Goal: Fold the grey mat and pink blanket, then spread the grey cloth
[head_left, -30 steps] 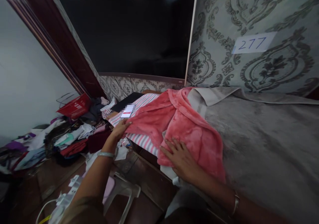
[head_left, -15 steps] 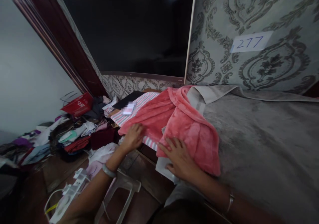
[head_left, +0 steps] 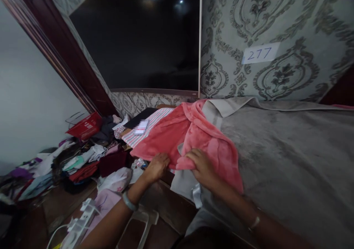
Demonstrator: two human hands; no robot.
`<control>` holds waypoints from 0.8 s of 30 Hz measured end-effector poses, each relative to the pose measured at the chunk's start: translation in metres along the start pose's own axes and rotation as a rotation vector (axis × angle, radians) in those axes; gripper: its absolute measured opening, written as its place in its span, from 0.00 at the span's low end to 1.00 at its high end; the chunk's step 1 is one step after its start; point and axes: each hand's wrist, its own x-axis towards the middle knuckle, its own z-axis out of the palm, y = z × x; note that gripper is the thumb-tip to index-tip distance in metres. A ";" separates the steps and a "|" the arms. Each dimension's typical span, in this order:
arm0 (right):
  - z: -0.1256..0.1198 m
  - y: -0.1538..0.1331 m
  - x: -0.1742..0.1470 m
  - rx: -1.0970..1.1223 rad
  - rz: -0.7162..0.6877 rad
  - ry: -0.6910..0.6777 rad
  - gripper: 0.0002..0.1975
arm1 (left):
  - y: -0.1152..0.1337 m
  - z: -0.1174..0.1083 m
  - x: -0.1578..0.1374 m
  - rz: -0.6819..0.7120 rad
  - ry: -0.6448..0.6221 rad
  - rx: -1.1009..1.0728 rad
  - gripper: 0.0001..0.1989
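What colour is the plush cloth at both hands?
The plush cloth is coral pink; the head view shows it best.

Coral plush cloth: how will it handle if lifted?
The coral cloth likely sags rather than holding shape: it drapes in soft folds. Probably bunches where pinched, as beside the right hand. Unlikely to roll, since it lies spread out.

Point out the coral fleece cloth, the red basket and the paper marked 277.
Coral fleece cloth (head_left: 199, 136), head view: near the middle of its upper surface.
Red basket (head_left: 83, 128), head view: its side wall.
Paper marked 277 (head_left: 260, 53), head view: middle of its written face.
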 end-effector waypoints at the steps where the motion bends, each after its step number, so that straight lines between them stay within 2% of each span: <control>1: -0.011 0.000 0.001 0.074 -0.008 0.064 0.18 | 0.001 0.003 -0.007 0.008 -0.004 -0.017 0.10; 2: -0.020 0.000 0.002 0.124 -0.023 0.102 0.18 | 0.001 0.006 -0.013 0.006 -0.006 -0.033 0.11; 4: -0.030 -0.003 0.002 0.149 -0.070 0.090 0.17 | 0.000 0.009 -0.024 -0.008 -0.007 -0.077 0.10; 8: -0.009 -0.014 -0.013 0.048 -0.132 -0.121 0.21 | -0.001 -0.004 -0.027 -0.034 0.034 -0.330 0.09; 10: 0.003 -0.017 -0.022 0.035 -0.163 -0.210 0.25 | 0.003 -0.019 -0.023 -0.107 0.132 -0.468 0.10; 12: 0.004 -0.015 -0.028 0.089 -0.190 -0.218 0.29 | 0.015 -0.034 -0.018 -0.153 0.271 -0.535 0.09; 13: -0.001 -0.010 -0.030 0.119 -0.182 -0.172 0.29 | 0.024 -0.039 -0.016 -0.142 0.332 -0.544 0.09; 15: -0.018 0.011 -0.033 0.126 -0.092 0.021 0.24 | 0.047 -0.045 -0.014 -0.049 0.397 -0.534 0.09; 18: -0.052 0.060 -0.042 -0.030 0.137 0.350 0.19 | 0.089 -0.042 -0.008 0.180 0.361 -0.426 0.11; 20: -0.071 0.096 -0.055 -0.097 0.273 0.420 0.21 | 0.118 -0.035 0.001 0.315 0.285 -0.320 0.22; 22: -0.084 0.125 -0.071 -0.057 0.411 0.441 0.21 | 0.142 -0.028 0.017 0.376 0.203 -0.232 0.31; 24: -0.089 0.141 -0.084 0.047 0.514 0.460 0.20 | 0.160 -0.022 0.038 0.385 0.134 -0.160 0.27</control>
